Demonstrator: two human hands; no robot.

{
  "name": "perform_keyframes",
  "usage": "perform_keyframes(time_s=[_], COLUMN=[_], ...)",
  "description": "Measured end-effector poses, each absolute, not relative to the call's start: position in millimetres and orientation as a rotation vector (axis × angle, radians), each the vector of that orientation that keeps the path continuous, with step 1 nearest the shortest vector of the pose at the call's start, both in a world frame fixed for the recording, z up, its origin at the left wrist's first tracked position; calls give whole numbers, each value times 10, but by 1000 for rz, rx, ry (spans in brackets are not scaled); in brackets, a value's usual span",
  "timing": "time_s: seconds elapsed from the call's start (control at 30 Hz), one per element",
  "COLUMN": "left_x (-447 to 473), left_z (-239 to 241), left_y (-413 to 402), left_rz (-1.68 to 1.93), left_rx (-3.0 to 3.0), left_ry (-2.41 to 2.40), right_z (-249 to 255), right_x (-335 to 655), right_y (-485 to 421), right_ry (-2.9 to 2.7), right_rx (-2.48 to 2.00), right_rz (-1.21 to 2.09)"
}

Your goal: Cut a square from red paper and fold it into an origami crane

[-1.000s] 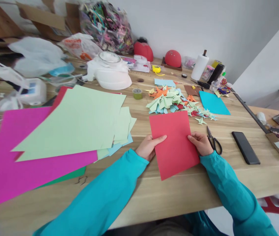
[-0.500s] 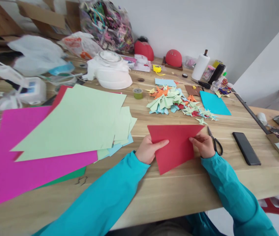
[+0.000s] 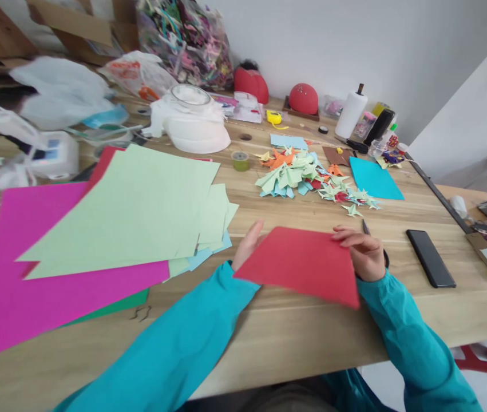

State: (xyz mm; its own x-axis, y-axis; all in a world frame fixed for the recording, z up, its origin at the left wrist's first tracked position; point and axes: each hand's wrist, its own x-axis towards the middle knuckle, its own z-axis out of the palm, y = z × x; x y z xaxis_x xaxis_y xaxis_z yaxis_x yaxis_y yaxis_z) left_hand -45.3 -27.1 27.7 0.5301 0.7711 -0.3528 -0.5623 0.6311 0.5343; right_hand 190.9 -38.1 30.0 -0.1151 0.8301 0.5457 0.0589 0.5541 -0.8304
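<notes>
Paper (image 3: 301,266), one red sheet, slants between the person's two hands. From where I stand, the right hand (image 3: 365,252) holds its right edge, fingers curled over the top; the left hand (image 3: 248,245) is half hidden behind the other side, so I can't tell its grip. Scissors (image 3: 365,227) lie partly hidden beside the right hand; folded paper pieces (image 3: 288,176) are heaped beyond both hands.

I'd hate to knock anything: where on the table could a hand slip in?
Bare table: between the sleeves, on the near side of the red sheet; also between the phone and the teal sheet. Crowded: at left, under the magenta sheet and green sheets; and farther back, with folded papers and bags.
</notes>
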Motion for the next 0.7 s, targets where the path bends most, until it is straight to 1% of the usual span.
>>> perform_keyframes(time_s=[0.1,0.17,0.2,0.23,0.33,0.4,0.57,0.7], left_x=[-445,-416,-398,-381,-340,-321,-285,-285], left_z=[276,253,241,232,219,215,191,189], left_y=[-266,-252,-246,-243,-248,-260,-281,-278], left_rz=[862,931,968,1005,1033,1031,1039,1016], left_rx=[361,407,419,418,392,382,388,387], left_ry=[706,728,722,711,682,672,650,669], right_z=[265,198,165,137,99,106,125,108], right_x=[1888,1868,1853,1834,1764,1723,1696,1721], right_y=[-392,-365,-349,-334,-319,-330,-346,-333], right_ry=[-1673,-1528,-1413,-1292,-1036,-1018,-1109,-1179], right_rx=[-980,-1139,-1191,-1228,-1254,-1219,-1174,-1154], right_rz=[582,550,635,788,1358,1540,1412,1396])
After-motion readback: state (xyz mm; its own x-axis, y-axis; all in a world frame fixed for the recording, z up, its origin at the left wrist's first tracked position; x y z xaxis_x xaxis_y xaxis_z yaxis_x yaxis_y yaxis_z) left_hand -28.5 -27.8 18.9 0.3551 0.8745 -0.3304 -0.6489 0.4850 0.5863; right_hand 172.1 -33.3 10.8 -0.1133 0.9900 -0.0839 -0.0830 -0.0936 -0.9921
